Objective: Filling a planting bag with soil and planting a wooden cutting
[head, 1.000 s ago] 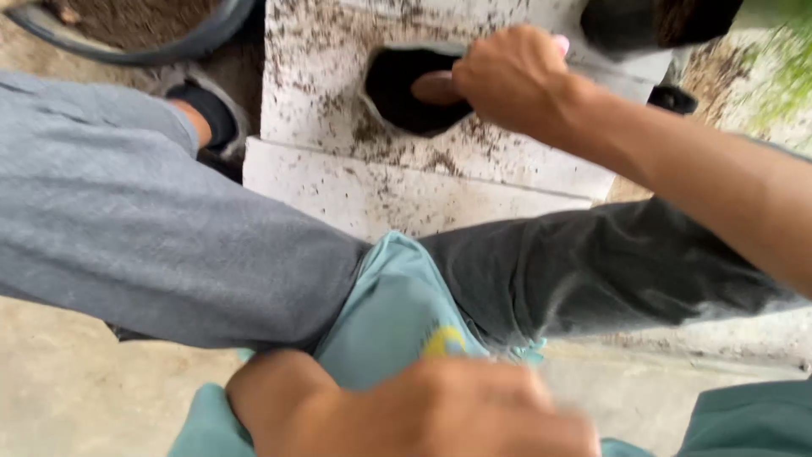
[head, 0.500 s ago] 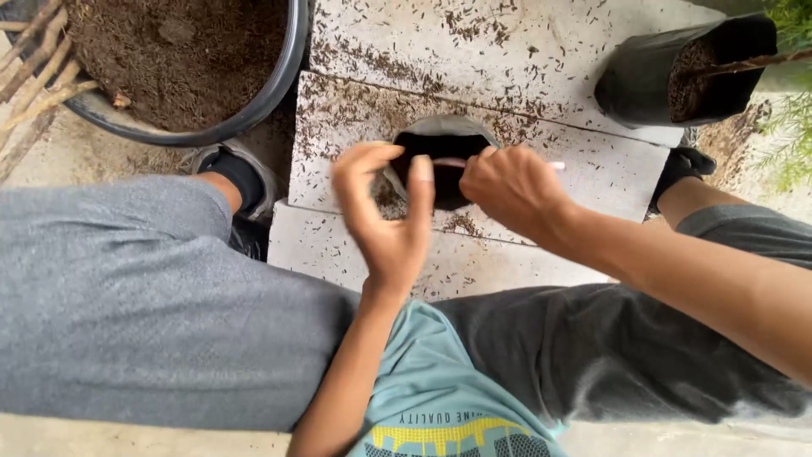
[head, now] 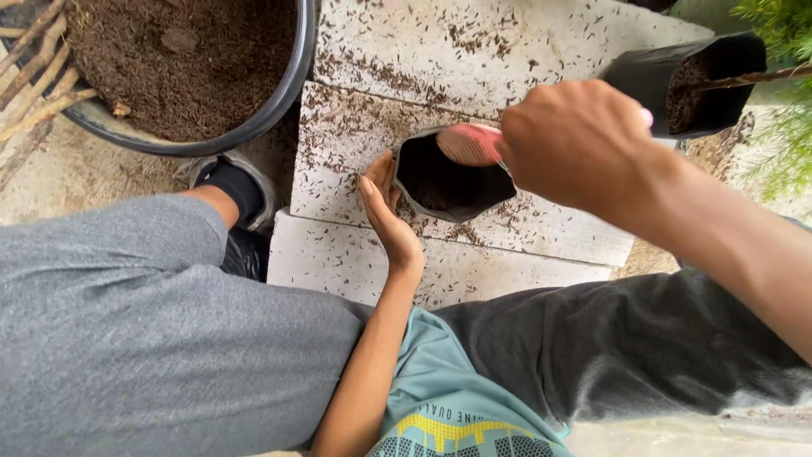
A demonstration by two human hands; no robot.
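left hand [head: 387,211] open against grow bag [head: 452,173] | right hand [head: 584,144] grips pink scoop [head: 469,144], handle hidden

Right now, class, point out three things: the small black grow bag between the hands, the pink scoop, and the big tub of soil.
Small black grow bag [head: 474,196], head view, front wall.
Pink scoop [head: 469,144], head view, blade.
Big tub of soil [head: 292,80], head view, right rim.

Pale concrete slabs [head: 541,51], strewn with dark soil crumbs, carry an open black grow bag [head: 448,182] at the middle and a second filled bag [head: 677,80] at the far right corner.
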